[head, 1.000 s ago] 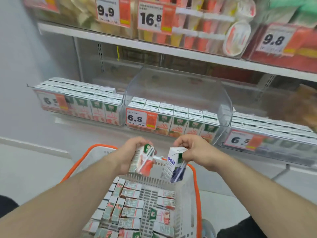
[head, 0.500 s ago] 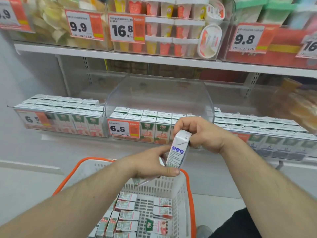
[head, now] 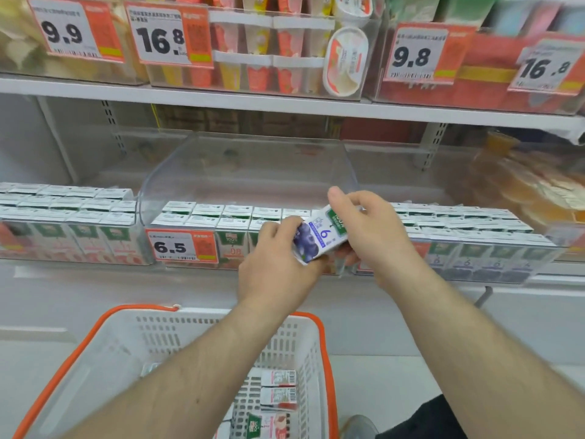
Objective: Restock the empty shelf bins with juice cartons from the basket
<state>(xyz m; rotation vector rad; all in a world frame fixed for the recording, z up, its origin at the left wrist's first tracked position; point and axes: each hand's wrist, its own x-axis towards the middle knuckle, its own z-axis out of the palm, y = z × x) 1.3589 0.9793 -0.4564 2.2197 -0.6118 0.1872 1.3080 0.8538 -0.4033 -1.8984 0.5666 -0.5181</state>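
Since a moment ago the blueberry carton (head: 318,237) has tipped from upright onto its side and risen in front of the middle shelf bin (head: 247,172), above the basket (head: 133,337). The left hand (head: 275,267) grips its lower end; the right hand (head: 367,229) pinches its green top. White carton, blue "6"
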